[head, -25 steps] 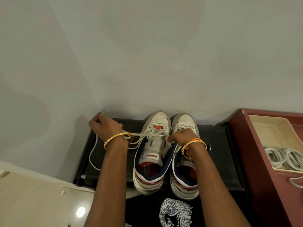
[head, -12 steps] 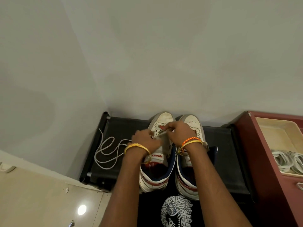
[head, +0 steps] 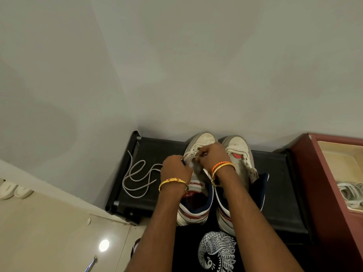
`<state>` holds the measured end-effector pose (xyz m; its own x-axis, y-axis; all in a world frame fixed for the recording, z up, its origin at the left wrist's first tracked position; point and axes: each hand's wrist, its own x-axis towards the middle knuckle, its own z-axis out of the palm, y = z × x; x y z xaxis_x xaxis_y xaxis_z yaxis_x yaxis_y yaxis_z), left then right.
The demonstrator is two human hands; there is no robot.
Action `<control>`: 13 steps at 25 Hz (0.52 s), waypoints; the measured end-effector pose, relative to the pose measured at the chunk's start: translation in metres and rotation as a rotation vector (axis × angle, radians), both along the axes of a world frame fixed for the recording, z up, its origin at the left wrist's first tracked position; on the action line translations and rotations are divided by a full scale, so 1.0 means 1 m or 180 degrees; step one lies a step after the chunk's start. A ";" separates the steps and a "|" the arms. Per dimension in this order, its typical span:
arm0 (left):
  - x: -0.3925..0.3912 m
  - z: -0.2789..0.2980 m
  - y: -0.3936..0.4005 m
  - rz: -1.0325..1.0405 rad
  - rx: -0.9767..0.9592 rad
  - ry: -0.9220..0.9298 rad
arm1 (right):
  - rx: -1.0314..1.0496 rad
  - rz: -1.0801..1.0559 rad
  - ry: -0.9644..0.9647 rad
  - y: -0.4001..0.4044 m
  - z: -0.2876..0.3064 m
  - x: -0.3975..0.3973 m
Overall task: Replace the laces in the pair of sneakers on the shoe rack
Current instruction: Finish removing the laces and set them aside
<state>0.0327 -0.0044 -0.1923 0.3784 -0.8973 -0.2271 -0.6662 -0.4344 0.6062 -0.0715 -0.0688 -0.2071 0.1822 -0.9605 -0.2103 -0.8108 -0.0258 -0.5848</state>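
Two white sneakers with navy and red trim stand side by side on a black shoe rack (head: 279,185). Over the left sneaker (head: 202,140), my left hand (head: 175,167) and my right hand (head: 213,156) meet above its front eyelets, both pinching the white lace (head: 137,179) there. The lace's loose length lies in loops on the rack to the left. The right sneaker (head: 238,148) has no lace in its eyelets, and its tongue is pulled open.
A dark red cabinet (head: 314,173) stands right of the rack, holding a cream tray (head: 332,160) with coiled white laces (head: 351,191). The wall rises close behind the rack. Tiled floor (head: 49,232) lies at lower left.
My left hand came in from the rack's left end to the left sneaker's eyelets, leaving the lace slack in loops. My right hand moved up to the same eyelets. The view shifted slightly.
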 end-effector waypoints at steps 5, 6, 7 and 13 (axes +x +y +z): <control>-0.003 -0.001 0.000 0.0251 -0.0033 -0.0139 | -0.0427 -0.1587 -0.0883 0.001 0.009 -0.029; -0.004 -0.001 0.000 0.0264 -0.0017 -0.0144 | -0.0359 -0.1880 -0.1030 0.002 0.010 -0.032; -0.004 -0.001 -0.001 0.0272 -0.0010 -0.0136 | -0.0257 -0.2078 -0.1103 0.002 0.009 -0.035; -0.001 -0.001 0.002 0.0208 -0.0074 0.0002 | -0.0410 -0.1108 -0.0921 -0.003 0.018 -0.032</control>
